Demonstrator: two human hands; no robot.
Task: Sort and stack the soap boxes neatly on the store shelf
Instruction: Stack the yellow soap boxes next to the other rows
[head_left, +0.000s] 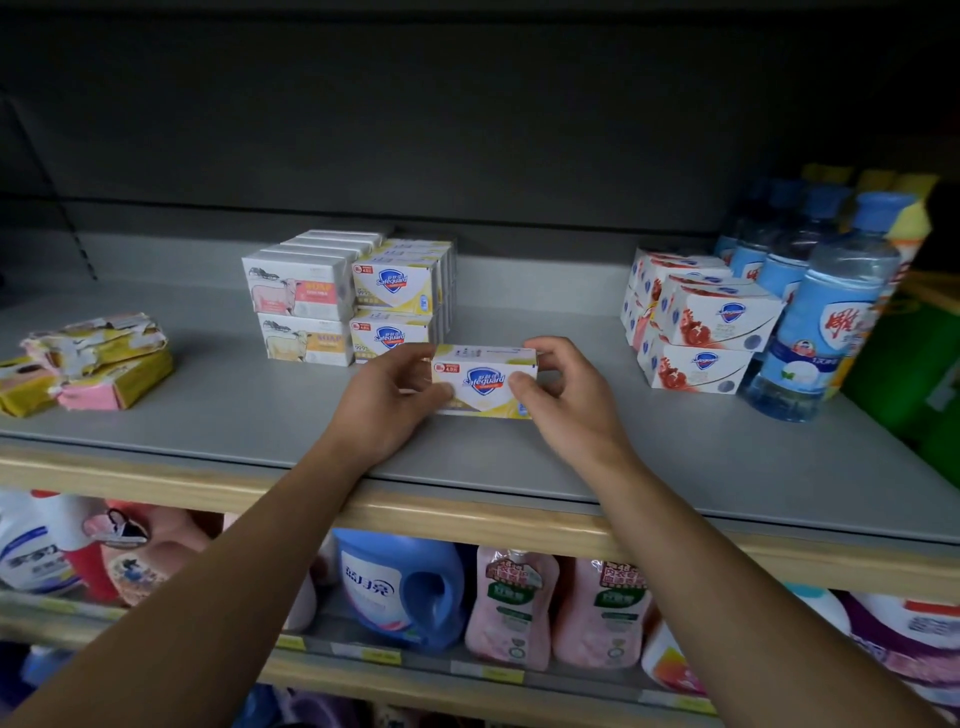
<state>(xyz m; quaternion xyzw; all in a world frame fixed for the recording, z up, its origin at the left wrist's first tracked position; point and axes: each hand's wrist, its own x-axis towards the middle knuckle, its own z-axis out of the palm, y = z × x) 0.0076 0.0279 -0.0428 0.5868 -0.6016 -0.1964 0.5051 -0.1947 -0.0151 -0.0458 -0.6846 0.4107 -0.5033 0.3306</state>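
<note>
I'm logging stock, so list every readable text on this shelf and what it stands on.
"Safeguard": held yellow soap box, gripped by left hand and right hand.
"Safeguard": stacked yellow boxes.
"SOAP": sheep boxes.
Red price tags, pomegranate boxes, blue-capped bottle and lower-shelf detergents: too blurred or small to read.

grey shelf | wood front edge | dark back panel | dim light
</note>
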